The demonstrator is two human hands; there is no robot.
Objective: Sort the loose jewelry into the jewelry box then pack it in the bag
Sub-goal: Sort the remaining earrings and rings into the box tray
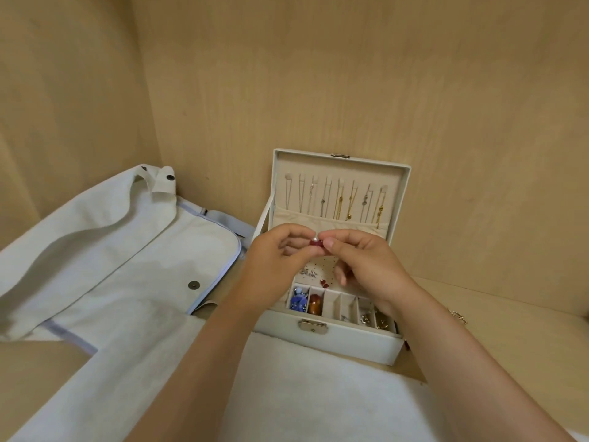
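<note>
A white jewelry box [331, 341] stands open in front of me, its lid upright with several chains hanging inside. Above the box's tray both hands meet. My left hand [274, 266] and my right hand [366, 263] pinch a small red earring with a white pearl [315, 242] between their fingertips. A matching red earring [324, 284] sits on the perforated earring panel beside small silver studs. The front compartments hold a blue piece [298, 302], an amber stone [315, 304] and silver bits. A pale canvas bag [105, 250] lies flat to the left.
A white fluffy cloth [318, 393] covers the surface in front of the box. A gold chain piece [459, 317] lies on the wood at the right. Wooden walls close in behind and to the left.
</note>
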